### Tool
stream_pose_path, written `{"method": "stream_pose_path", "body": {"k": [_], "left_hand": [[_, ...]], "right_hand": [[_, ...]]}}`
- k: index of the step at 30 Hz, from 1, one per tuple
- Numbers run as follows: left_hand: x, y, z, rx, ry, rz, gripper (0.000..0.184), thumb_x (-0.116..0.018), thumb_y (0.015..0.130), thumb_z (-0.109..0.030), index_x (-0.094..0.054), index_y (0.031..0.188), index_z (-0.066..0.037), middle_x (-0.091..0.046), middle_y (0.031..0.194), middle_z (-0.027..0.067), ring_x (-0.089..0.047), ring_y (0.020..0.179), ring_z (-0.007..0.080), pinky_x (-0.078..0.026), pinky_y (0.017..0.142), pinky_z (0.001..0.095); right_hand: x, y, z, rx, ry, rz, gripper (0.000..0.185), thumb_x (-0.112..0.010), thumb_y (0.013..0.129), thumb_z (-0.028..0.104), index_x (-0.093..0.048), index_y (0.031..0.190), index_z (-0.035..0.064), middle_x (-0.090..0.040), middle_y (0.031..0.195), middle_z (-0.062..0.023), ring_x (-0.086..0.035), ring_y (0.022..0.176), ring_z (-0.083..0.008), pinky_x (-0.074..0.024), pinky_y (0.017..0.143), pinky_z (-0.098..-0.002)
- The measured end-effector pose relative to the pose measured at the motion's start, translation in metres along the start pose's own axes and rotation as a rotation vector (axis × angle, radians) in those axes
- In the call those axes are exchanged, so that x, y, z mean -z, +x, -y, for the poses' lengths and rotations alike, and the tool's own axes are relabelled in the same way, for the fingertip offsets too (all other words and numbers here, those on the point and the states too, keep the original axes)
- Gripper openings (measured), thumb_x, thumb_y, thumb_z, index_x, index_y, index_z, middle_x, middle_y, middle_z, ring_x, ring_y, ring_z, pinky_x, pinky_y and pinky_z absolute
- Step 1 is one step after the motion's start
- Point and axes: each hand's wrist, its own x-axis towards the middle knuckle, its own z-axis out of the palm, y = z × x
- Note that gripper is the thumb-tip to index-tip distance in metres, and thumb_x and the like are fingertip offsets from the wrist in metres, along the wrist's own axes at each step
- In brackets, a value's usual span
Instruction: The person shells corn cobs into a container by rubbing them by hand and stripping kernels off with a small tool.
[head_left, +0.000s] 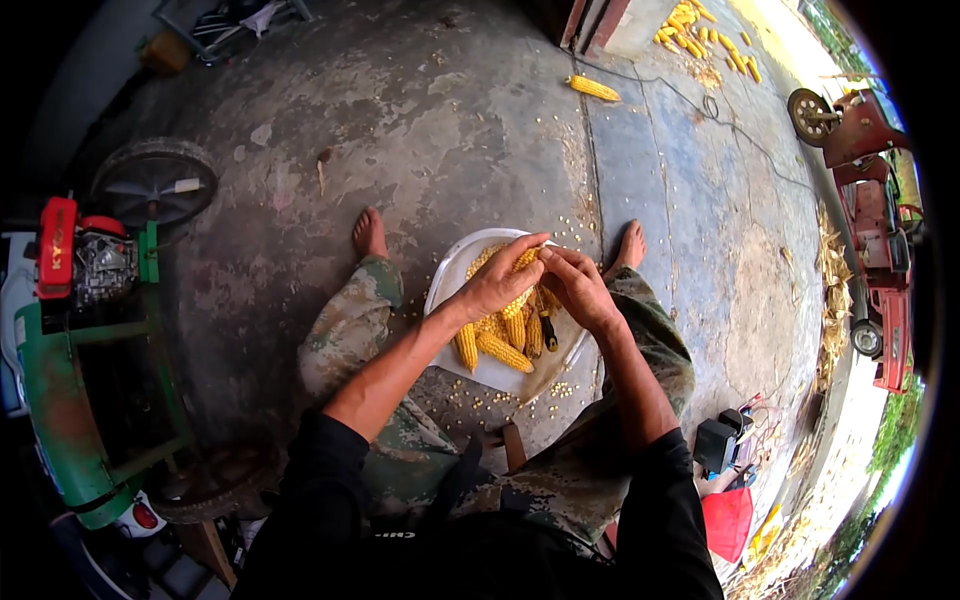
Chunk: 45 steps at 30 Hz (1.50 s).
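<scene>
Between my legs is a white basin (448, 272) with yellow corn cobs (505, 352) and loose kernels in it. Above the basin my left hand (497, 280) is wrapped round a corn cob (522, 275), which it partly covers. The fingers of my right hand (580, 285) are bent against the upper end of the same cob, near my left fingertips. A tool with a black and yellow handle (548, 330) lies among the cobs, below my right hand; its far end is hidden.
Kernels lie scattered on the concrete floor (450, 130). One cob (593, 88) lies ahead, with a corn pile (690, 30) beyond. A green machine with a red engine (57, 248) stands left, a red three-wheeled vehicle (872, 190) right. A black box (715, 445) is near my right knee.
</scene>
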Motion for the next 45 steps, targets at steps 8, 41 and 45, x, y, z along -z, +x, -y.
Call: {"method": "stream_pose_path", "body": {"k": [8, 41, 45], "left_hand": [[-0.002, 0.001, -0.006, -0.062, 0.087, -0.032, 0.049, -0.058, 0.097, -0.016, -0.045, 0.142, -0.004, -0.052, 0.135, 0.0105, -0.046, 0.128, 0.0165, -0.037, 0.108, 0.031], [-0.005, 0.0, 0.007, 0.219, -0.223, 0.025, 0.063, -0.06, 0.091, -0.005, -0.035, 0.149, -0.007, -0.05, 0.13, 0.0087, -0.06, 0.098, 0.012, -0.054, 0.078, 0.025], [-0.005, 0.0, 0.005, 0.216, -0.227, 0.034, 0.062, -0.06, 0.091, -0.006, -0.036, 0.148, -0.007, -0.051, 0.125, 0.008, -0.06, 0.09, 0.0103, -0.053, 0.073, 0.0244]], "right_hand": [[0.006, 0.0, -0.006, 0.028, 0.049, 0.008, 0.037, -0.053, 0.102, 0.019, -0.055, 0.126, -0.0087, -0.064, 0.114, -0.0106, -0.061, 0.107, -0.0161, -0.0493, 0.096, -0.0292], [0.008, 0.0, -0.022, 0.074, -0.136, -0.016, 0.036, -0.049, 0.097, 0.01, -0.054, 0.128, -0.0074, -0.063, 0.108, -0.0077, -0.06, 0.099, -0.0123, -0.0511, 0.082, -0.0266], [0.006, 0.001, -0.024, 0.102, -0.228, -0.051, 0.033, -0.046, 0.093, 0.005, -0.059, 0.121, -0.0069, -0.063, 0.099, -0.0066, -0.059, 0.092, -0.0109, -0.0517, 0.077, -0.0263]]}}
